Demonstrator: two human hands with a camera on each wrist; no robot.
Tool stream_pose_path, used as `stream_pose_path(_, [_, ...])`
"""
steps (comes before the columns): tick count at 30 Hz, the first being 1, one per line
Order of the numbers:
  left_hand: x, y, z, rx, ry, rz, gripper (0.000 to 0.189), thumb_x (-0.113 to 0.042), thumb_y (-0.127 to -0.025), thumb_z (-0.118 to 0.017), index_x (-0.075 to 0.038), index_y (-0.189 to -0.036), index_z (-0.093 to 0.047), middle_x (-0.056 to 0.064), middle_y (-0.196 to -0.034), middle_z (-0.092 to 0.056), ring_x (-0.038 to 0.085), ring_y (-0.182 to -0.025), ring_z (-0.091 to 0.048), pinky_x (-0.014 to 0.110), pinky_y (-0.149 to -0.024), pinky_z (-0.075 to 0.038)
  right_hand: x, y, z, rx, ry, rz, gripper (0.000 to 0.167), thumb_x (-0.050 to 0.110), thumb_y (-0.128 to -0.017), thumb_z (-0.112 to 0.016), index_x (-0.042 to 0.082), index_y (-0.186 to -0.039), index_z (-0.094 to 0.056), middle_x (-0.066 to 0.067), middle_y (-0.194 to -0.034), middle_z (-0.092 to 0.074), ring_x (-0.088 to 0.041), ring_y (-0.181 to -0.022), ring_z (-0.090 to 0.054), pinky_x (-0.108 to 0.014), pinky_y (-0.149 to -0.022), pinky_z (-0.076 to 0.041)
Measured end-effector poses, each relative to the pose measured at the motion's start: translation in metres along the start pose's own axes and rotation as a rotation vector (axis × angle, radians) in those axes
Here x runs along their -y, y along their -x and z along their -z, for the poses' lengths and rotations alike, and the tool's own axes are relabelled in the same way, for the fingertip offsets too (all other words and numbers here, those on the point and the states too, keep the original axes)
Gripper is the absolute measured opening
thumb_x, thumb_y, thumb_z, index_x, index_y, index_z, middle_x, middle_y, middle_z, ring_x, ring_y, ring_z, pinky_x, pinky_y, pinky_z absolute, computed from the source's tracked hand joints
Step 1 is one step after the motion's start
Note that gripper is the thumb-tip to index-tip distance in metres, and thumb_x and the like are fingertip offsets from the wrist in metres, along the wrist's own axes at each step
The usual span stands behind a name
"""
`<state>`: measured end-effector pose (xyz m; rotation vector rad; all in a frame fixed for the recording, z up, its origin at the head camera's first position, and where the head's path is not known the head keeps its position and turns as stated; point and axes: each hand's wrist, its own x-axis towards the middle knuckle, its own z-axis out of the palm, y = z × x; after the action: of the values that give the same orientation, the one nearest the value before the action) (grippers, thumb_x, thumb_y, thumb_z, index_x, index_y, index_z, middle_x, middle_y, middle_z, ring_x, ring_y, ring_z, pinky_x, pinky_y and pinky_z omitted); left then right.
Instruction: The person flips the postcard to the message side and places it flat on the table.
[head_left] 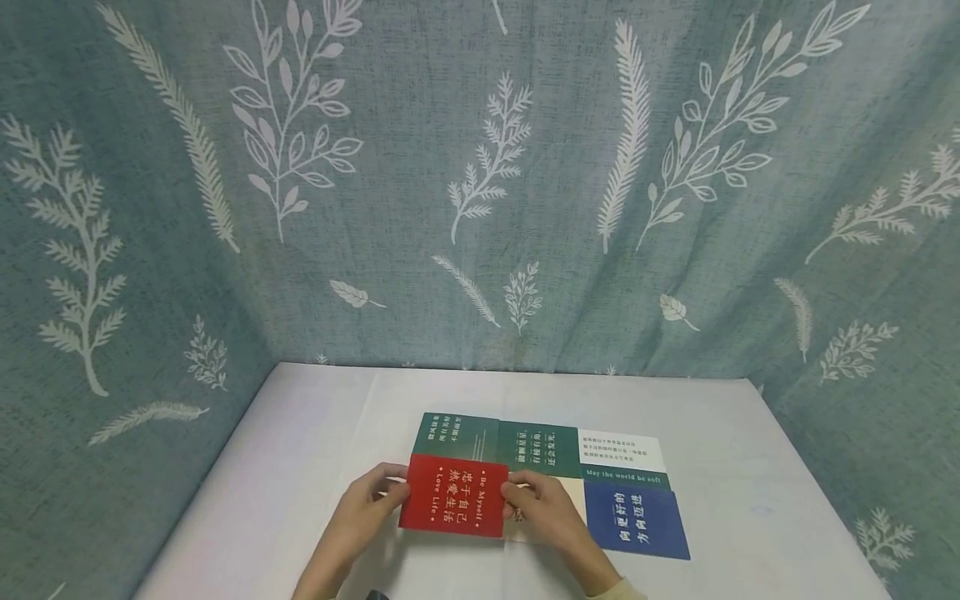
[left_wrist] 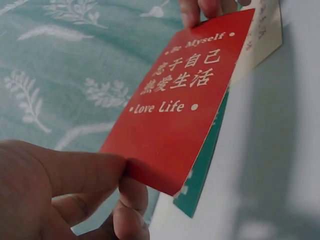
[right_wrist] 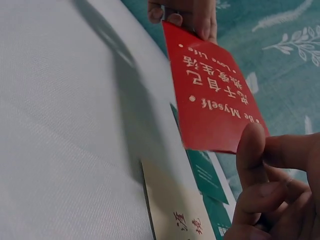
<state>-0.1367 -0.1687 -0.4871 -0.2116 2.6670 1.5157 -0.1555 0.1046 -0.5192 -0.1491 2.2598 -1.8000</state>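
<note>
A red card (head_left: 453, 496) with pale lettering is held up between both hands, tilted above the white table. My left hand (head_left: 365, 510) pinches its left edge between thumb and fingers. At the opposite edge, my right hand (head_left: 546, 508) pinches it the same way. In the left wrist view the red card (left_wrist: 175, 95) slants across the middle, with the left thumb on its near corner. The right wrist view has the red card (right_wrist: 212, 95) over a shadow on the tabletop. Partly hidden behind the right hand lies a cream card (right_wrist: 172, 205) with dark writing.
Behind the red card lies a green card (head_left: 468, 433), beside a second green card (head_left: 540, 446). A white-and-green card (head_left: 622, 454) and a blue card (head_left: 637, 521) lie to the right. All rest on the white table (head_left: 750, 467), with a leaf-patterned curtain (head_left: 405, 192) around it.
</note>
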Motion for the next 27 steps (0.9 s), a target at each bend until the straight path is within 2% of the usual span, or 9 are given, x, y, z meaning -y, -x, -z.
stream_pose_path(4, [-0.002,0.001,-0.001,-0.009,-0.030,0.001,0.019,-0.020,-0.094,-0.070,-0.010,-0.110,-0.072,-0.001,-0.097,-0.070,0.017,-0.092,-0.060,0.035,-0.076,-0.047,0.000,0.003,0.002,-0.010,-0.010,-0.022,0.028,0.025,-0.100,-0.062,0.000,-0.113,-0.069,-0.007,-0.077,-0.072,-0.017,-0.078,-0.066,-0.029,-0.069,-0.045])
stream_pose_path(8, [-0.005,0.001,-0.002,-0.001,-0.046,0.029,0.022,-0.030,-0.094,-0.071,-0.011,-0.105,-0.072,-0.003,-0.097,-0.069,0.017,-0.090,-0.057,0.034,-0.074,-0.046,0.000,0.005,0.004,-0.012,-0.007,-0.014,0.025,0.024,-0.101,-0.062,0.002,-0.110,-0.069,-0.008,-0.080,-0.074,-0.018,-0.082,-0.065,-0.029,-0.070,-0.043])
stream_pose_path(11, [-0.005,0.001,-0.003,0.004,-0.049,0.035,0.026,-0.037,-0.094,-0.071,-0.012,-0.103,-0.072,-0.003,-0.094,-0.067,0.017,-0.089,-0.055,0.033,-0.072,-0.044,0.001,0.009,0.006,-0.011,0.032,0.002,0.022,0.024,-0.100,-0.063,0.005,-0.108,-0.070,-0.006,-0.082,-0.075,-0.019,-0.082,-0.063,-0.029,-0.068,-0.042])
stream_pose_path(15, [-0.002,0.002,-0.003,-0.005,-0.035,0.017,0.025,-0.037,-0.094,-0.072,-0.013,-0.102,-0.073,-0.003,-0.089,-0.066,0.016,-0.084,-0.054,0.033,-0.071,-0.043,0.003,0.014,0.010,-0.003,0.085,0.017,0.021,0.026,-0.099,-0.065,0.008,-0.108,-0.072,-0.002,-0.082,-0.075,-0.020,-0.076,-0.060,-0.026,-0.064,-0.043])
stream_pose_path(19, [0.000,0.004,-0.002,0.012,-0.013,0.016,0.030,-0.039,-0.094,-0.071,-0.011,-0.104,-0.073,-0.002,-0.086,-0.067,0.016,-0.082,-0.054,0.034,-0.070,-0.042,0.004,0.017,0.013,0.008,0.110,0.050,0.023,0.029,-0.099,-0.065,0.009,-0.108,-0.074,-0.001,-0.084,-0.076,-0.023,-0.076,-0.063,-0.025,-0.065,-0.047])
stream_pose_path(27, [0.003,0.005,-0.002,0.061,0.023,0.057,0.031,-0.039,-0.094,-0.070,-0.010,-0.106,-0.073,-0.003,-0.090,-0.072,0.016,-0.091,-0.061,0.042,-0.084,-0.046,0.002,0.018,0.014,0.011,0.114,0.086,0.024,0.029,-0.099,-0.064,0.010,-0.107,-0.076,-0.004,-0.090,-0.075,-0.023,-0.079,-0.064,-0.025,-0.065,-0.050])
